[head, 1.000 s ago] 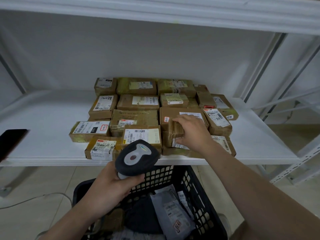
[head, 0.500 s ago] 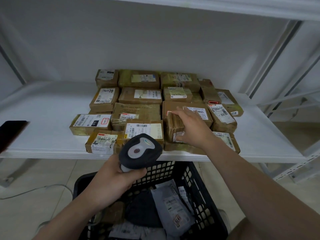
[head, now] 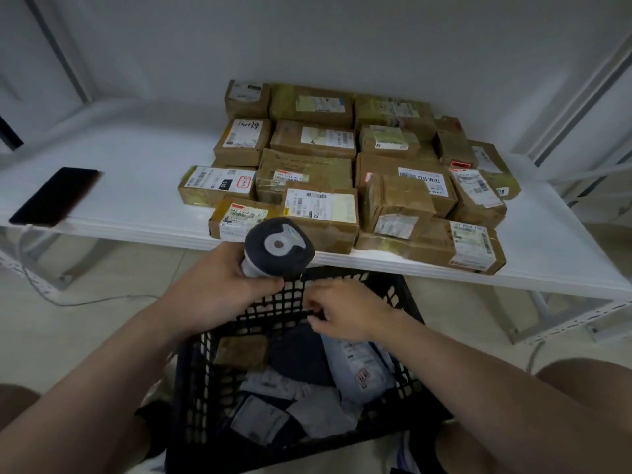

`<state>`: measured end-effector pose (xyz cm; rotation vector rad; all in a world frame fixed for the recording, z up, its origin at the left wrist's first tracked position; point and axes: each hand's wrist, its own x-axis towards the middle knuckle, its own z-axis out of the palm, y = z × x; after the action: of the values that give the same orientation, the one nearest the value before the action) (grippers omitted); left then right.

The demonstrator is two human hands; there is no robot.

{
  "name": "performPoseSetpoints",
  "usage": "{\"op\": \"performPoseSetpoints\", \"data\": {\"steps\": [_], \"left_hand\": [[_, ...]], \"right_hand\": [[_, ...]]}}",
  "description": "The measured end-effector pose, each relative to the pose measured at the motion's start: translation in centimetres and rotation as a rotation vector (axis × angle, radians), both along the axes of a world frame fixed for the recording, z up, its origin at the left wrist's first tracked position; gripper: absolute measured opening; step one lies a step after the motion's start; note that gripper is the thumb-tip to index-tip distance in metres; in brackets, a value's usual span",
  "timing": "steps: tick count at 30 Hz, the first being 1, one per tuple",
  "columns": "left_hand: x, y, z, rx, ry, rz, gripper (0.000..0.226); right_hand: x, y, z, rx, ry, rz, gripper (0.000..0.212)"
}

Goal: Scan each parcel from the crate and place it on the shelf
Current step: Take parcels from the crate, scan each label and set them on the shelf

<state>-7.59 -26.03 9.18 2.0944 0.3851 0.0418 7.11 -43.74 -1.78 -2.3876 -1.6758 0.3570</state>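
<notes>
While many brown cardboard parcels [head: 321,213] are stacked on the white shelf [head: 130,186], several soft grey mailers [head: 359,367] are left in the black plastic crate [head: 205,405]. The dark handheld scanner [head: 278,246] is gripped by the left hand [head: 212,295]; the empty right hand [head: 345,309] is held loosely curled above them.

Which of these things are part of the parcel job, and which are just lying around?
Part of the job:
scanner in left hand
black crate
grey bag parcel under right hand
boxes on shelf

Lying about:
phone
cable on floor
</notes>
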Motion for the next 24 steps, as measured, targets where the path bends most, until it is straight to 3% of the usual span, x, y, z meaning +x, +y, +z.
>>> {"op": "performPoseSetpoints", "data": {"steps": [5,10,14,17,24], "left_hand": [[-1.3,2.3,-1.3,0.241,0.147,-0.049,0.014],[-2.5,4.9,-2.3,0.510,0.248,-0.102,0.021],[-3.3,6.4,-2.7,0.539,0.261,-0.103,0.024],[-3.2,7.1,-2.5,0.491,0.273,-0.115,0.026],[-2.1,8.1,-3.5,0.488,0.311,-0.129,0.028]], "right_hand": [[-2.7,3.2,-7.7,-0.282,0.254,-0.098,0.052],[-4.8,7.7,-13.9,-0.318,0.596,-0.286,0.064],[-4.9,10.2,-17.8,-0.298,0.895,-0.509,0.054],[-5.2,11.3,-21.1,-0.306,1.066,-0.622,0.063],[-6.0,13.9,-24.9,-0.216,1.219,-0.795,0.053]]}}
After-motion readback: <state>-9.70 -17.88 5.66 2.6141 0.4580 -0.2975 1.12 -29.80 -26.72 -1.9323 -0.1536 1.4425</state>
